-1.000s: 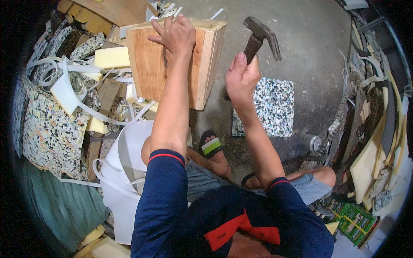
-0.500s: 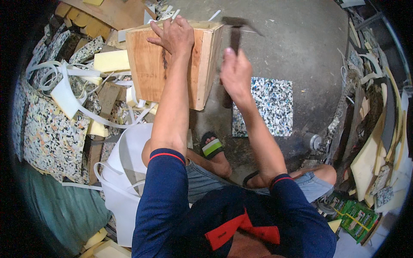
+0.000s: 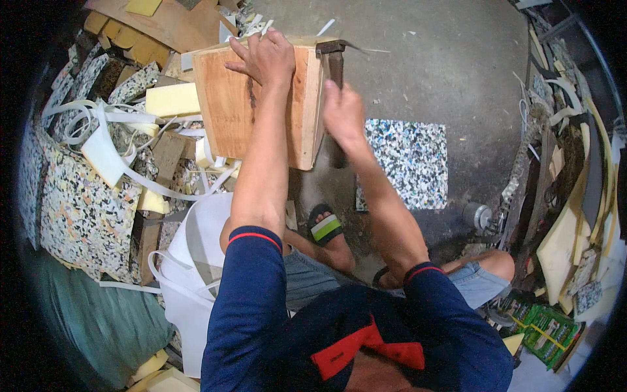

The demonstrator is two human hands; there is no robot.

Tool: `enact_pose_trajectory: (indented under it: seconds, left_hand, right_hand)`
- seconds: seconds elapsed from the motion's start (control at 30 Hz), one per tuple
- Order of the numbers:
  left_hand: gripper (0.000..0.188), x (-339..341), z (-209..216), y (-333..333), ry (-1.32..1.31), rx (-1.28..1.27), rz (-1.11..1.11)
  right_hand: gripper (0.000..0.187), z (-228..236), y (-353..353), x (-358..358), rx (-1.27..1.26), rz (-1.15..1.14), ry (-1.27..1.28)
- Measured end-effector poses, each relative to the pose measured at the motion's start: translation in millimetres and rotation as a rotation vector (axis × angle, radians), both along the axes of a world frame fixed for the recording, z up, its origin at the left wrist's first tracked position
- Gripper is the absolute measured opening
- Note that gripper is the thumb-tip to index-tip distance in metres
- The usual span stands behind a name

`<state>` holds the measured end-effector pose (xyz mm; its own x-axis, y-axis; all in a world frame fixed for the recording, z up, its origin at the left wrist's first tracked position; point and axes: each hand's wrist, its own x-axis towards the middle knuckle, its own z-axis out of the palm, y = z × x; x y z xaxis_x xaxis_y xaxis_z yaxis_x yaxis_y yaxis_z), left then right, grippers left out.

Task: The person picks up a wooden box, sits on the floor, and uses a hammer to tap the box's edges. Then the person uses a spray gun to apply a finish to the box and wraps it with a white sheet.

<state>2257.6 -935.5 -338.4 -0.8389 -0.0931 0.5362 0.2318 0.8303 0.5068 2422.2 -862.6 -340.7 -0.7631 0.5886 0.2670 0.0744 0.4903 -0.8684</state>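
Observation:
A wooden box (image 3: 225, 98) with a dark knot mark on its face stands in front of me. My left hand (image 3: 269, 59) rests on its upper part, fingers spread over the top edge. A claw hammer (image 3: 336, 65) is upright in my right hand (image 3: 343, 112), whose fingers wrap round the brown handle. The hammer's head lies against or very close to the box's upper right corner; I cannot tell whether they touch. No nail can be made out there.
A square speckled foam sheet (image 3: 408, 166) lies on the concrete floor (image 3: 450, 59) to the right. Foam offcuts (image 3: 88, 209) and white strips (image 3: 157, 186) pile up on the left. A metal can-like object (image 3: 480, 215) and a green packet (image 3: 548, 333) are on the right.
My right hand has moved left with the hammer, bringing its head from beside the box to the upper right corner. My left hand stays on the box.

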Motion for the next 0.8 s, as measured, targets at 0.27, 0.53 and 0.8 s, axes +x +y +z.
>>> enact_pose_trajectory:
  seconds: [0.27, 0.53, 0.8]
  left_hand:
    - [0.05, -6, 0, 0, -0.005, -0.003, -0.042]
    - [0.08, -34, -14, -106, 0.043, -0.042, -0.162]
    - [0.104, -113, -20, -123, -0.153, -0.093, -0.273]
  right_hand:
    - [0.036, -9, 32, 11, 0.098, 0.052, -0.114]
    - [0.026, -71, 130, 204, -0.042, -0.101, -0.356]
    - [0.029, -112, 148, 327, -0.341, -0.339, -0.53]
